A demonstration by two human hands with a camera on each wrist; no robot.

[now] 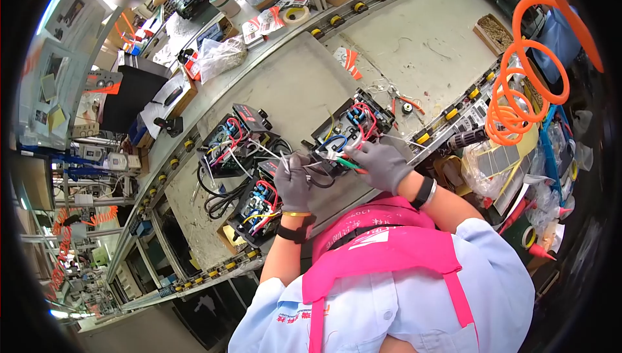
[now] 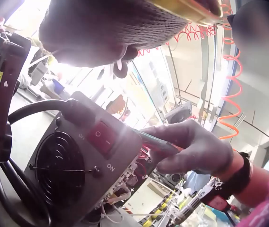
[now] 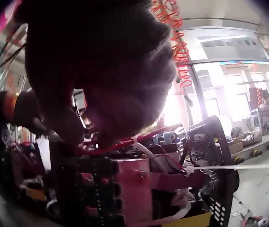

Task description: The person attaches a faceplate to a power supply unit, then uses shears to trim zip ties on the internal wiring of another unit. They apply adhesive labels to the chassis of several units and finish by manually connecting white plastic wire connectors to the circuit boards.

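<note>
In front of me lies an open electrical unit (image 1: 353, 123), with red, blue and white wires exposed. The left wrist view shows its end panel (image 2: 94, 142), with a round fan grille, a thick black cord and a red rocker switch (image 2: 103, 135). My gloved right hand (image 1: 383, 164) grips a slim tool with green and red handles (image 1: 348, 164) at this unit's near end; the tool's tip is hidden. Left of it, my gloved left hand (image 1: 293, 183) pinches a thin white strip, like a cable tie (image 1: 267, 151). Another white cable tie (image 3: 238, 167) sticks out from the unit's side.
More open units (image 1: 223, 142) with black cords stand to the left. Loose wire bits and a red-handled tool (image 1: 412, 105) lie beyond my right hand. Yellow rollers (image 1: 451, 114) edge the bench. An orange coiled hose (image 1: 518, 103) hangs on the right, near a power driver (image 1: 468, 138).
</note>
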